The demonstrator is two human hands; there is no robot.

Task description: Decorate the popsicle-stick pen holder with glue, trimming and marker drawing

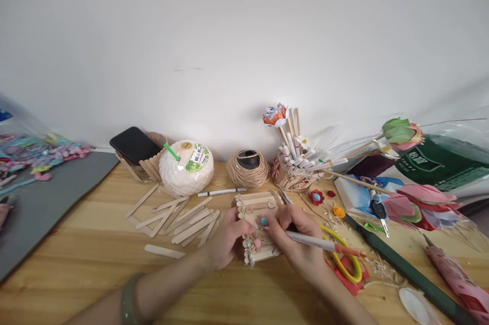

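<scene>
Between my hands is a small craft-stick box (267,253) with little flowers on its face, one with a blue centre and one with a pink centre. My left hand (225,238) is closed on the box's left side, thumb over the front. In my right hand (300,238) is a marker pen (313,240), white with an orange end pointing right. Its tip is hidden behind my fingers, near the blue-centred flower (263,220). Loose craft sticks (194,225) lie left of the box.
A white coconut (186,169) with a green straw and a twine ball (247,168) stand behind. Right of them is a pot of markers (296,174). Yellow-handled scissors (359,269), a dark green knife-like tool (405,261) and paper flowers (420,205) lie right. A grey mat (42,213) lies left.
</scene>
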